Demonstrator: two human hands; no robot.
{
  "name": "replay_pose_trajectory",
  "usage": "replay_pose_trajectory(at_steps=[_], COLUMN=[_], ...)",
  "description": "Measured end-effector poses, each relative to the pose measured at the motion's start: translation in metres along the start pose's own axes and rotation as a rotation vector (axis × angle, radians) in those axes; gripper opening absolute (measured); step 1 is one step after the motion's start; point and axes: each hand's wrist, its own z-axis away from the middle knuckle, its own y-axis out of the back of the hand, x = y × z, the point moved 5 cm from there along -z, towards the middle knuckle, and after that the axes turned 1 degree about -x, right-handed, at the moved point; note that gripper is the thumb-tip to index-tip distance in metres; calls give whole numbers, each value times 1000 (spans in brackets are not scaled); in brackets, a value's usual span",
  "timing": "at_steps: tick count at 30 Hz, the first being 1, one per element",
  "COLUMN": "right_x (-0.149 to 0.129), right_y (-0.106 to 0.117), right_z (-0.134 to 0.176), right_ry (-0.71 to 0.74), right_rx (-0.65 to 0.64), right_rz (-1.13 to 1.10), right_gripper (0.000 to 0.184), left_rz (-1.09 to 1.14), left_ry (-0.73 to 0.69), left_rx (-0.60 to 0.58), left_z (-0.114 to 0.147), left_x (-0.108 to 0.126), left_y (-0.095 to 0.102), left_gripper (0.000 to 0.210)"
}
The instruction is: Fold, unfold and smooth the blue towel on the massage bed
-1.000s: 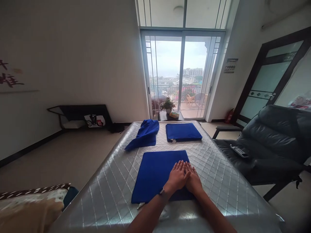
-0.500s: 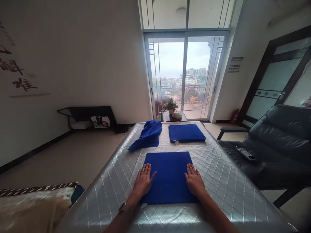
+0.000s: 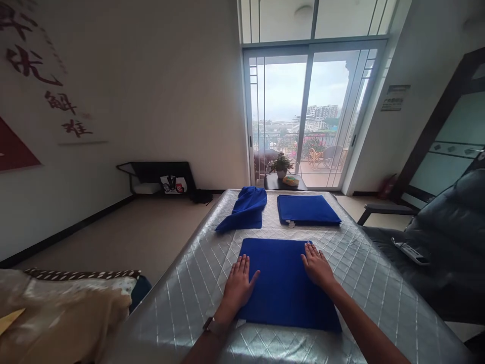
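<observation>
A flat, folded blue cloth [image 3: 284, 288] lies in front of me on the silver quilted table cover [image 3: 189, 293]. My left hand [image 3: 238, 285] rests flat along its left edge, thumb spread inward. Over its far right corner my right hand [image 3: 317, 264] lies flat with fingers stretched out. Neither hand grips anything. A small white tag [image 3: 241, 322] pokes out at the cloth's near left corner. Beyond, a stack of folded blue cloth [image 3: 308, 210] sits at the far right of the table, and a crumpled blue cloth [image 3: 246, 207] at the far left.
A black armchair [image 3: 450, 222] with a remote-like white device [image 3: 411, 251] stands at the right. Past the table's far end is a small stand with a potted plant [image 3: 281, 164]. Bundled fabric [image 3: 71, 318] lies at the lower left, and a black bench [image 3: 162, 174] stands along the wall.
My right hand has slid up towards the cloth's far right corner. My left hand stays on the left edge. The camera view has turned left, shifting the scene rightward.
</observation>
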Motion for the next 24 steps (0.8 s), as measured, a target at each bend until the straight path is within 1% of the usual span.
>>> replay_pose_trajectory(at_steps=[3,5,9,12,14,15,16,18,22,24], right_x=[3,5,9,10,9,9,9,8,9,10], right_y=[-9,-18,-28,-28,-27,-27,-27,-26,-26,-27], right_z=[-20,-25,-25,-23,-23,-23,-24,-24,-22,-21], right_ry=[-28,-39,-46,-47,-51,-54,-57,-60,-46,-21], right_rx=[-14,-24,-3,0,-4,-5,-5,1,2,-9], right_rz=[-9,-27,-73,-93,-106,-112,-116,-117,-104,-97], right_gripper=[65,66,67,67,67,67,67,67,65,63], left_rz=[0,-8,-33,-52,-57,-54,-44,-8,103,141], left_ry=[2,6,0,13,25,21,4,-70,-307,-397], left_rx=[3,7,-2,-59,-70,-62,-50,-35,-30,-25], left_z=[1,1,-1,-4,-9,-12,-16,-27,-55,-67], left_x=[1,1,-5,-10,-5,2,13,48,139,176], left_y=[0,-2,-8,-12,-10,-8,-6,-3,-2,-6], left_gripper=[82,81,80,82,85,86,86,86,80,76])
